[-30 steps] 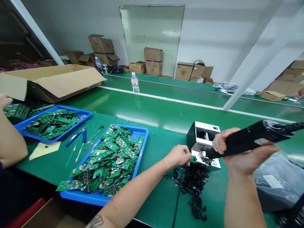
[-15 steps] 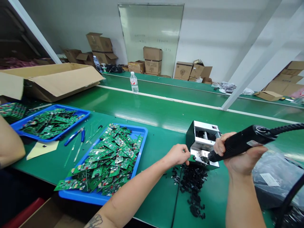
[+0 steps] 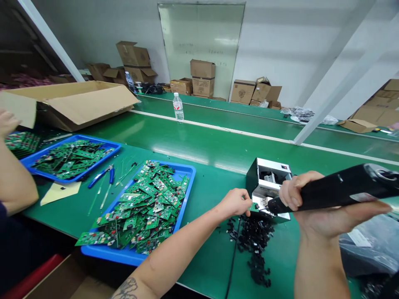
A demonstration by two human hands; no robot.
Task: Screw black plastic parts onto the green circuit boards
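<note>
1. A green workbench (image 3: 212, 153) runs across the view, with a blue tray (image 3: 109, 254) heaped with green circuit boards (image 3: 146, 207) on it.
2. A silver-and-black benchtop machine (image 3: 268, 174) stands right of the tray, beside a pile of black plastic pieces (image 3: 254, 245).
3. The right hand (image 3: 314, 216) grips a black corded power tool (image 3: 343, 191), its nose at the machine's front.
4. The left hand (image 3: 233, 203) pinches a small green circuit board (image 3: 254, 208) against the machine's front, just beside the tool's nose.
5. At far left, a co-worker's raised hand (image 3: 6, 122) is released, holding nothing visible.
</note>
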